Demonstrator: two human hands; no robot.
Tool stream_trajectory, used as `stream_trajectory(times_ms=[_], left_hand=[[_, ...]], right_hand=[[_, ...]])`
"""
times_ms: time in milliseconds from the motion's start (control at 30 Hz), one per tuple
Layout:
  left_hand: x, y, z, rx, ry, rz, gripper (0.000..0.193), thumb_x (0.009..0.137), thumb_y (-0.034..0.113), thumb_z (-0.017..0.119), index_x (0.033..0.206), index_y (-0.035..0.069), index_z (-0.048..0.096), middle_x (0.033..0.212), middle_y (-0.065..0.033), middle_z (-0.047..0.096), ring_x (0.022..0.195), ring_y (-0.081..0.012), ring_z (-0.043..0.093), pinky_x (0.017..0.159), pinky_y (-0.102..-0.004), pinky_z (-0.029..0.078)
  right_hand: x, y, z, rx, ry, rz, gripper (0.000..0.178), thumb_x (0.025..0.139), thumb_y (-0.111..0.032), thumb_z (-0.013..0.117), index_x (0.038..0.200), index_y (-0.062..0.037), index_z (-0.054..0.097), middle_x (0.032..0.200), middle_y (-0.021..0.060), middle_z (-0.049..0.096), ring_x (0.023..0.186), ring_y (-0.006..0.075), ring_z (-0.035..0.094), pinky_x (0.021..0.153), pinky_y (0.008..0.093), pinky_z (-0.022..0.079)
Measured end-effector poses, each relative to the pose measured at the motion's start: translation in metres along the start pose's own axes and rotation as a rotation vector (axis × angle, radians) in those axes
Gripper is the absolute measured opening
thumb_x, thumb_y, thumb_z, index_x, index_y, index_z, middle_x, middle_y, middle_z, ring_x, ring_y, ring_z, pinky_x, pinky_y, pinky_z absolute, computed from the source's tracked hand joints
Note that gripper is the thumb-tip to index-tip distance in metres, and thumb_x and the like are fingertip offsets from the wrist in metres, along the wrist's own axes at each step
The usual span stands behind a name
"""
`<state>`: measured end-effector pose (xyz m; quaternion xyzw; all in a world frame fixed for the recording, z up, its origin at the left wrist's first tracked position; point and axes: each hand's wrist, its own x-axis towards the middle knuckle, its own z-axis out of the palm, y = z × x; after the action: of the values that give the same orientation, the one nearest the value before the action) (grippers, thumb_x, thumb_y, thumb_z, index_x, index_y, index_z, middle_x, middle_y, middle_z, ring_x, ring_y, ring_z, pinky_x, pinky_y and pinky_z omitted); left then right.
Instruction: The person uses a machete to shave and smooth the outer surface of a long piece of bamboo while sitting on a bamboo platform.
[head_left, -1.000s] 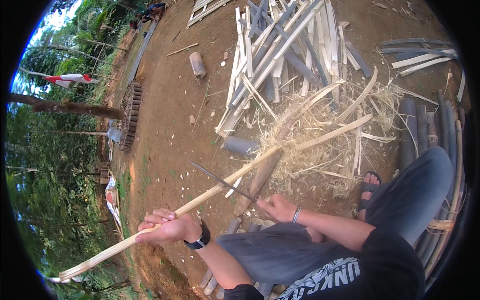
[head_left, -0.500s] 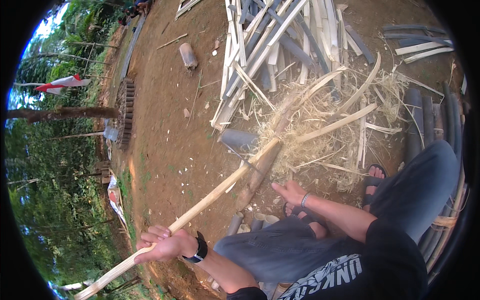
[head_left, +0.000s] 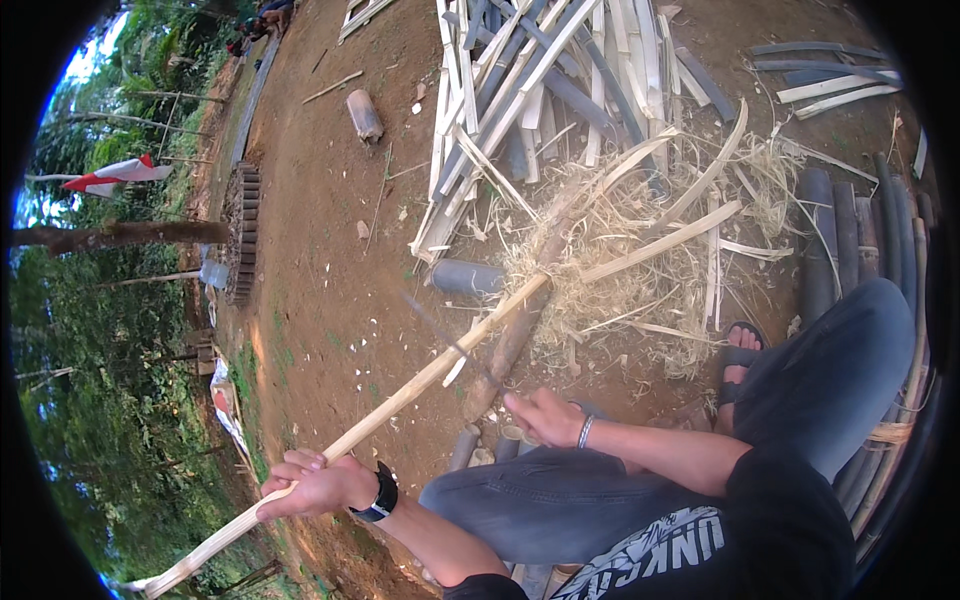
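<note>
Bare brown ground (head_left: 310,330) fills the middle of the frame, with green trees (head_left: 110,400) down the left side. At top centre lies a loose pile of split strips (head_left: 548,70), some pale and some dark grey. Dark poles (head_left: 820,230) lie side by side along the right edge. A tangled heap of pale shavings (head_left: 620,290) spreads just right of centre, below the pile.

One long pale strip (head_left: 390,402) slants from the lower left up to the centre, its upper end meeting a brown log (head_left: 515,340) beside the shavings. A knife (head_left: 440,328), its blade slightly blurred, crosses the strip left of the log; whether the edge bites into the wood I cannot tell. A short dark tube (head_left: 467,278) lies just left of the shavings.

The left hand (head_left: 315,485), at lower left, has its fingers wrapped around the strip. The right hand (head_left: 543,415), at lower centre, has its fingers closed on the knife, hiding the handle. A black watch (head_left: 382,492) circles the left wrist, a thin bracelet (head_left: 585,431) the right.
</note>
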<state>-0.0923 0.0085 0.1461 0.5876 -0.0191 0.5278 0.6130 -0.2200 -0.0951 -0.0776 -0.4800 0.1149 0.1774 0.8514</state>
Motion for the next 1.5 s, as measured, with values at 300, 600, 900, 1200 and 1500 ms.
stream_trajectory(times_ms=[300,600,900,1200,1500], left_hand=[[-0.003,0.012,0.005,0.073,0.021,0.055,0.053,0.096,0.060,0.021,0.069,0.015,0.023,0.052,0.0021,0.016,0.041,-0.0103,0.021,0.036,-0.0221,0.017],[0.000,0.003,0.000,0.021,-0.010,0.027,0.052,0.097,0.059,0.022,0.069,0.015,0.023,0.052,0.0021,0.016,0.041,-0.0105,0.022,0.036,-0.0222,0.018],[-0.003,-0.008,0.007,0.013,0.004,-0.008,0.053,0.095,0.062,0.022,0.074,0.014,0.024,0.053,0.0017,0.018,0.041,-0.0098,0.020,0.035,-0.0227,0.017],[-0.017,0.012,0.009,0.054,-0.021,0.011,0.055,0.095,0.063,0.019,0.067,0.016,0.019,0.052,0.0024,0.016,0.040,-0.0106,0.021,0.036,-0.0219,0.017],[-0.014,0.006,0.006,0.045,-0.005,-0.017,0.055,0.095,0.064,0.019,0.069,0.016,0.019,0.053,0.0026,0.015,0.041,-0.0100,0.019,0.036,-0.0219,0.016]], right_hand=[[0.027,0.052,-0.039,-0.300,0.201,0.132,0.070,0.089,-0.067,0.041,0.047,-0.0115,0.049,0.042,0.0009,0.046,0.031,0.0136,0.038,0.032,0.0348,0.030],[-0.049,-0.056,0.038,-0.091,-0.066,-0.630,0.055,0.091,-0.048,0.049,0.078,0.0034,0.064,0.046,0.0196,0.048,0.045,0.0316,0.055,0.046,0.0402,0.040],[-0.010,-0.010,0.017,-0.200,0.151,-0.183,0.076,0.089,-0.060,0.045,0.051,0.0058,0.052,0.045,0.0185,0.048,0.042,0.0287,0.053,0.046,0.0457,0.039],[-0.013,-0.014,0.038,-0.193,0.071,-0.244,0.076,0.088,-0.059,0.047,0.051,0.0075,0.051,0.043,0.0215,0.044,0.044,0.0323,0.053,0.049,0.0442,0.042],[0.003,0.002,0.016,-0.261,0.211,-0.097,0.078,0.089,-0.063,0.042,0.052,0.0042,0.054,0.041,0.0138,0.043,0.039,0.0244,0.049,0.044,0.0424,0.040]])
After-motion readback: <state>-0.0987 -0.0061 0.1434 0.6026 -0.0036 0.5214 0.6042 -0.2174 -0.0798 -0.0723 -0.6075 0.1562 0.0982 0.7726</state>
